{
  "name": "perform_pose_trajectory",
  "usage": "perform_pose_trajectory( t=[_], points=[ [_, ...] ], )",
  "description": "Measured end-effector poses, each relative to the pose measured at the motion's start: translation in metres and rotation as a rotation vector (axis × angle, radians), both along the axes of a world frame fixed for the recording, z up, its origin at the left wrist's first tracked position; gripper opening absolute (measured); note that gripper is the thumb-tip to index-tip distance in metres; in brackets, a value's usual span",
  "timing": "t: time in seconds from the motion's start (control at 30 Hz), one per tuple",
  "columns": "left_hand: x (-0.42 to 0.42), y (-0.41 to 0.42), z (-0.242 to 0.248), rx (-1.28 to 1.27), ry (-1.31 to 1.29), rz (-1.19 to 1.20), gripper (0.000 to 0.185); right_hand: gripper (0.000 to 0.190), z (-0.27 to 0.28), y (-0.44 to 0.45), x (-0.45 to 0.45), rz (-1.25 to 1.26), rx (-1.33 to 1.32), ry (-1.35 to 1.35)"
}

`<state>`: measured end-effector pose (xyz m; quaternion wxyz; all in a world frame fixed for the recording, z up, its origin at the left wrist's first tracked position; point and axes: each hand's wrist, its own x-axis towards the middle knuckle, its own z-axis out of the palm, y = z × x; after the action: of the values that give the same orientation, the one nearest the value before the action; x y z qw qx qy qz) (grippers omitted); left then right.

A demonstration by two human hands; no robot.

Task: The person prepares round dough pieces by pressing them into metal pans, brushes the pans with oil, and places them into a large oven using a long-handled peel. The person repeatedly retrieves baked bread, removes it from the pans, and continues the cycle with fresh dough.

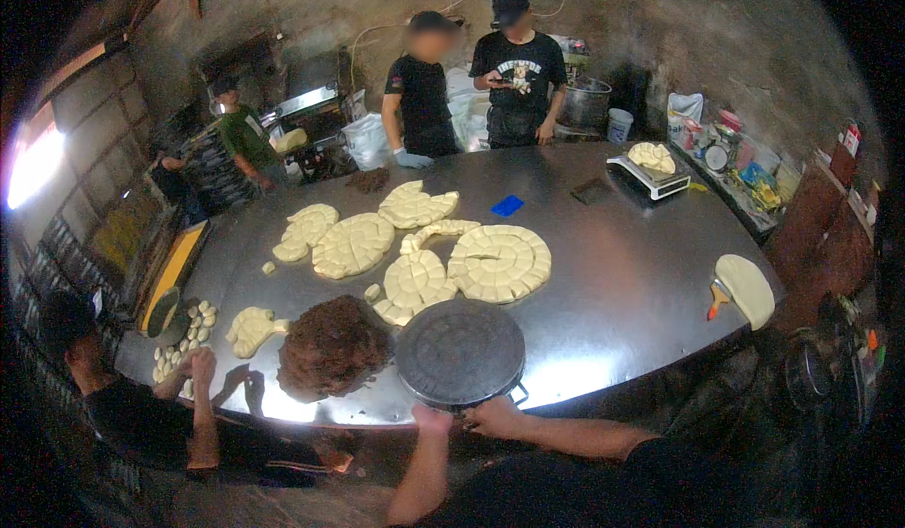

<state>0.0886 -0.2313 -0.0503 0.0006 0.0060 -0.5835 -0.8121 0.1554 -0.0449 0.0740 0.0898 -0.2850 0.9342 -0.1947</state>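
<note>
A round, dark metal pan or lid [461, 351] lies before me at the near edge of the steel table, a wire handle [521, 392] at its right. My left hand [433, 418] is against its near rim, fingers hidden and blurred. Beside it my right hand [495, 416] has fingers curled at the same rim. Left of the pan stands a heap of dark brown crumbly filling [334, 348]. Just beyond are scored rounds of pale dough, a large one [499, 263] and a smaller one [416, 278], partly covered by the pan.
A co-worker's hands [199, 367] are among small dough balls [203, 314] at left. Two people stand across the steel table [601, 294], one resting a gloved hand [413, 159] on it. A blue scraper [508, 205], scale [654, 178] and brush [717, 299] lie farther right.
</note>
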Motion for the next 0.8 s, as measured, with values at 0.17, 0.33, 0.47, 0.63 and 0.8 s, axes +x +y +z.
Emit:
perform_pose_trajectory(
  t=[0.17, 0.33, 0.47, 0.63, 0.8],
  points=[
    [-0.012, 0.008, 0.019, 0.782, -0.353, 0.04, 0.051, 0.034, 0.029, -0.007, -0.009, -0.091, -0.036, 0.226],
    [-0.012, 0.014, 0.032, 0.727, -0.45, -0.048, 0.042, 0.042, 0.074, -0.008, -0.032, -0.241, -0.226, 0.463],
    [-0.016, 0.017, 0.027, 0.494, -0.409, 0.025, 0.035, 0.044, 0.1, 0.007, -0.051, -0.366, -0.264, 0.521],
    [-0.024, 0.013, 0.026, -0.53, -0.349, 0.064, 0.072, 0.05, 0.11, 0.043, -0.055, -0.647, -0.415, 0.553],
    [0.003, 0.017, 0.043, -1.098, 0.015, 0.35, 0.08, 0.041, 0.1, 0.092, -0.044, -0.928, -0.682, 0.593]
  ],
)
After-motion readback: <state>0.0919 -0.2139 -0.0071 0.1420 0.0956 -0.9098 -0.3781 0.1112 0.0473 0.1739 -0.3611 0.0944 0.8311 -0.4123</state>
